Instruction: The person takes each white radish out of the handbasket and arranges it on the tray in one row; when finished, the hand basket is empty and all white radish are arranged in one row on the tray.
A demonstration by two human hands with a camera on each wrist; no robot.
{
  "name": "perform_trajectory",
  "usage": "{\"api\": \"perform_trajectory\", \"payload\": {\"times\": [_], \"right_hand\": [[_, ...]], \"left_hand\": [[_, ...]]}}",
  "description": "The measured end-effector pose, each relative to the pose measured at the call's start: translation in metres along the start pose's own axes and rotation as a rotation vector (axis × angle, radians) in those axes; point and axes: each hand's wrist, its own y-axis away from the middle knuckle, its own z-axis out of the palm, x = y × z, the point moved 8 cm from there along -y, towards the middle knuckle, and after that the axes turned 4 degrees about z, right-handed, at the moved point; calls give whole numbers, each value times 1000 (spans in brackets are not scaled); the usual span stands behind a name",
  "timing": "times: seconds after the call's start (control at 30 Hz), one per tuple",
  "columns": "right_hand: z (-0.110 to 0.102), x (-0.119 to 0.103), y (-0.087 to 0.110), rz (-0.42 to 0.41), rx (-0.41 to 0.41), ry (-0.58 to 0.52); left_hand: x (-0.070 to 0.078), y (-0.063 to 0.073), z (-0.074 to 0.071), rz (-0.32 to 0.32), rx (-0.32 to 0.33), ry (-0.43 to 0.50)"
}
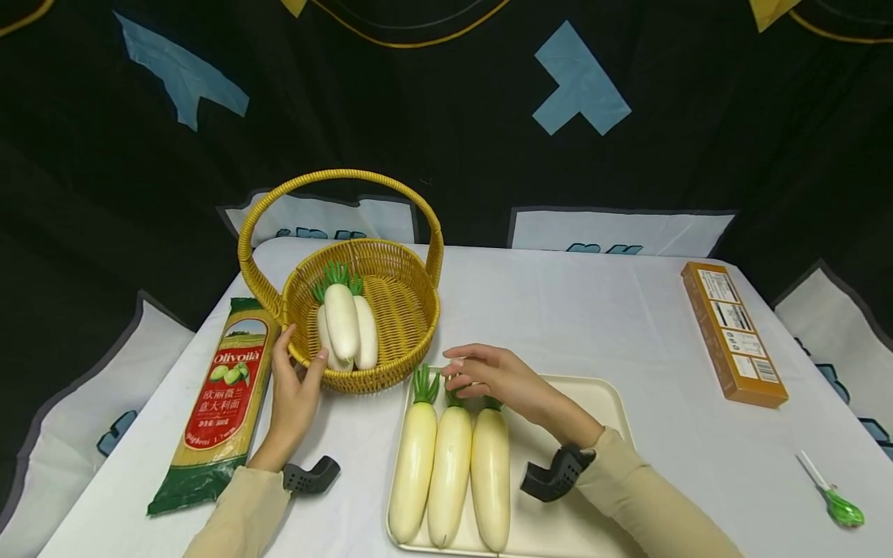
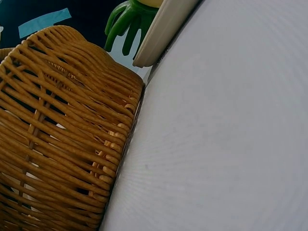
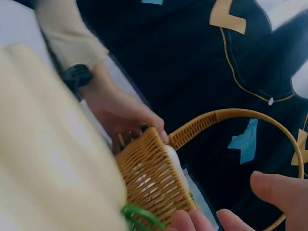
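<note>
A yellow wicker basket (image 1: pixel 401 364) with a tall hoop handle stands at the left-middle of the table, holding three white radishes (image 1: pixel 343 322) with green tops. My left hand (image 1: pixel 296 395) grips its near left rim; the right wrist view shows that hand's fingertips at the basket's edge. Three larger white radishes (image 1: pixel 449 473) lie side by side in a cream tray (image 1: pixel 565 465), leaves toward the basket. Over their leafy ends hovers my right hand (image 1: pixel 498 380), fingers loosely bent, holding nothing. In the left wrist view, basket weave (image 2: pixel 62 134) fills the left side.
A spaghetti packet (image 1: pixel 223 395) lies left of the basket and close to it. At the right are an orange-brown box (image 1: pixel 734 333) and a green lollipop (image 1: pixel 843 508). A black curtain (image 1: pixel 446 116) hangs behind the table.
</note>
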Motion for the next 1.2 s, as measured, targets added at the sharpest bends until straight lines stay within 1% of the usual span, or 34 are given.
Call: {"api": "perform_trajectory", "payload": {"times": [0.17, 0.3, 0.47, 0.67, 0.83, 1.0, 1.1, 1.2], "right_hand": [[8, -11, -26, 9, -25, -108], [14, -18, -44, 21, -30, -188], [19, -26, -63, 33, -1, -242], [25, -35, -83, 17, 39, -299], [34, -39, -98, 24, 104, -300], [43, -40, -112, 6, 181, -311], [46, -41, -118, 6, 247, -277], [47, -39, -122, 48, 317, -232]], "left_hand": [[-1, 0, 0, 3, 1, 4], [0, -1, 0, 5, 2, 5], [-1, 0, 1, -4, -4, 7], [-1, 0, 0, -1, 3, 2], [-1, 0, 1, -6, 1, -12], [-2, 1, 1, -12, 5, -17], [-1, 1, 0, -7, 8, -17], [0, 0, 1, -3, 4, -13]]}}
